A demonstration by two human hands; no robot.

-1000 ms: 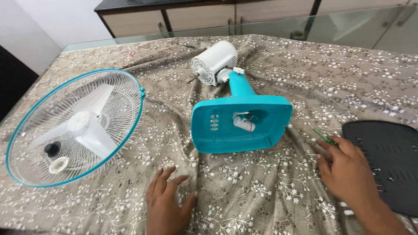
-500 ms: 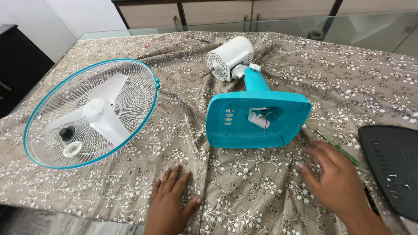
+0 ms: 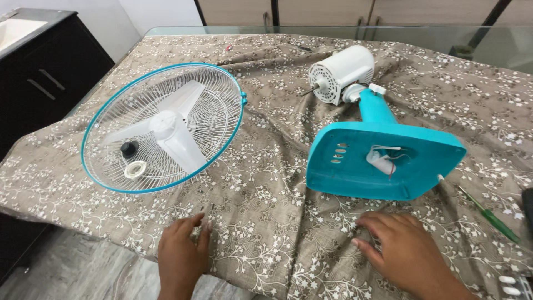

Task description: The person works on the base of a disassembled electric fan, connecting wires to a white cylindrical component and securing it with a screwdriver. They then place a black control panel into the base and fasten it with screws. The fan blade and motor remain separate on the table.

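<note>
A taken-apart table fan lies on a brown flowered cloth point(image 3: 266, 183). Its teal base point(image 3: 383, 161) lies on its side with the hollow underside and a small white part with wires facing me, and the white motor point(image 3: 340, 66) sits behind it. A teal-rimmed wire grille point(image 3: 164, 125) at the left holds the white blade, a black knob point(image 3: 129, 148) and a white ring point(image 3: 135, 169). My left hand point(image 3: 180, 255) rests flat on the cloth near the front edge. My right hand point(image 3: 402, 253) lies on the cloth just below the base, fingers apart, holding nothing.
A green-handled screwdriver point(image 3: 488, 214) lies on the cloth right of the base. A black cabinet point(image 3: 39, 83) stands at the left. The glass table edge point(image 3: 388, 33) and wooden cabinets run along the back. Small white parts point(image 3: 508, 283) lie at the lower right.
The view has swung left, so everything sits further right in frame. My right hand has left the screwdriver and moved left along the cloth to below the base. My left hand pulled back toward the front edge.
</note>
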